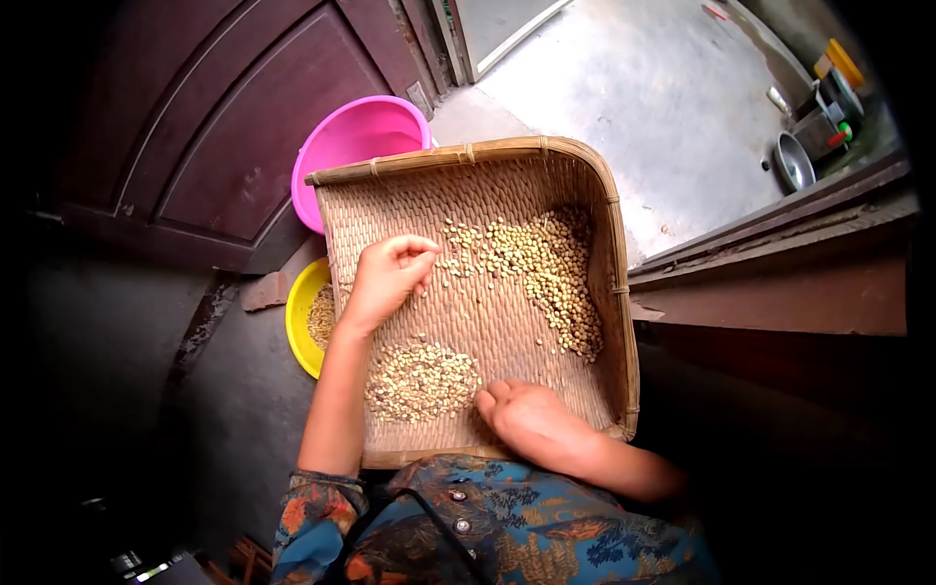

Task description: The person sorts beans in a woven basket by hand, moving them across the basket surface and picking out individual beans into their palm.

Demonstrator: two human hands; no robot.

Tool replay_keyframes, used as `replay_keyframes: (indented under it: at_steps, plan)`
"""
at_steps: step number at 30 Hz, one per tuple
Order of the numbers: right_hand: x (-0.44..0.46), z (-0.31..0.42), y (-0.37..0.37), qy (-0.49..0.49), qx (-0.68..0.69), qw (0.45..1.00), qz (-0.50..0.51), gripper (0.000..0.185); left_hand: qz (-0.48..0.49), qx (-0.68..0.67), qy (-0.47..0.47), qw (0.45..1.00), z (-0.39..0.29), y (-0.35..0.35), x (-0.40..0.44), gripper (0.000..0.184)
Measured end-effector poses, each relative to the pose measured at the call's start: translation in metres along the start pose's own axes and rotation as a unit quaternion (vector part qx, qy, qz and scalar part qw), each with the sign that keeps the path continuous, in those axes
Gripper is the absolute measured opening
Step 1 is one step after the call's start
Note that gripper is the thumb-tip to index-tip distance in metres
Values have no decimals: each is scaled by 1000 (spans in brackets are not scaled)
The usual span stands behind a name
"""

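A woven tray [458,317] with a raised wooden rim lies before my body. Round yellowish beans [561,278] are heaped along its far right side, thinning out toward the middle. A flatter pile of paler, mixed pieces [419,382] rests at the near left. My left hand [392,278] is above the tray's left part, thumb and fingers pinched together at the left edge of the scattered beans; whatever they hold is too small to name. Beside the right edge of the near pile, my right hand [526,414] has its fingers curled together, their contents hidden.
Beyond the tray's left edge stand a pink basin [336,146] and a yellow bowl [298,327] with grains in it. A brick [265,292] lies near the dark door [234,107]. A metal bowl [794,162] and other items are at the upper right, past a door frame.
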State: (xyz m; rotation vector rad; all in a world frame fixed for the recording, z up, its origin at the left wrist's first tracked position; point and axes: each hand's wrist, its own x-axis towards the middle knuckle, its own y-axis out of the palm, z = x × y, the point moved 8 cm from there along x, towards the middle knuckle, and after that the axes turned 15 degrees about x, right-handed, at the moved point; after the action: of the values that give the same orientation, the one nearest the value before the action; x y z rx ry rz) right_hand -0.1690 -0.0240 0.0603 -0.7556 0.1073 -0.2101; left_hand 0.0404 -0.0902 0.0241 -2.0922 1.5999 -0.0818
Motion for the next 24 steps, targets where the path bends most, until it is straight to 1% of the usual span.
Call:
replay_keyframes:
  at_steps: [1, 2, 3, 5, 6, 7, 9, 10, 11, 12, 13, 15, 16, 17, 18, 20, 21, 23, 24]
  plan:
    - [-3, -1, -8, 1, 18, 1000, 4, 12, 23, -152, -73, 985, 14, 3, -10, 12]
    - [-5, -3, -15, -10, 36, 999, 14, 13, 41, -350, -59, 934, 18, 5, -19, 15]
    - [-6, -8, -22, -1, 16, 999, 31, 13, 56, -444, -57, 893, 22, 9, -28, 16]
    - [0, -17, -34, 19, -23, 997, 67, 14, 85, -616, -49, 781, 26, 14, -43, 18]
    - [7, -29, -35, 20, -45, 998, 44, 17, 96, -658, -38, 746, 26, 18, -49, 15]
    - [17, -39, -43, 50, -19, 998, 27, 19, 81, -671, -46, 736, 26, 20, -53, 15]
    - [37, -58, -53, 66, 14, 997, -40, 23, 54, -695, -59, 714, 22, 29, -61, 13]
    - [45, -67, -55, 77, -5, 996, -53, 24, 29, -706, -81, 703, 30, 34, -65, 13]
    - [52, -74, -57, 89, -22, 994, -66, 26, 3, -695, -101, 712, 36, 38, -69, 12]
    - [58, -85, -54, 136, -26, 989, -49, 29, -22, -683, -122, 720, 43, 43, -73, 12]
    - [61, -90, -51, 146, -5, 988, -54, 26, -48, -669, -142, 728, 51, 45, -79, 12]
    - [69, -99, -47, 166, 39, 983, -65, 22, -64, -657, -147, 737, 67, 54, -89, 13]
    - [72, -103, -47, 196, 57, 977, -52, 29, -76, -646, -157, 743, 71, 61, -96, 13]
    - [75, -105, -50, 201, 61, 975, -69, 30, -87, -635, -169, 749, 76, 69, -103, 14]
    - [77, -108, -50, 205, 66, 973, -87, 31, -90, -629, -177, 752, 79, 78, -109, 15]
    - [83, -117, -48, 216, 72, 968, -108, 32, -82, -624, -157, 761, 75, 91, -116, 15]
    - [87, -118, -47, 218, 96, 966, -98, 32, -78, -622, -148, 765, 72, 95, -116, 15]
    - [97, -117, -44, 222, 143, 962, -75, 34, -60, -635, -151, 755, 67, 104, -116, 13]
    - [104, -113, -44, 222, 137, 962, -87, 32, -58, -634, -152, 756, 67, 106, -116, 13]
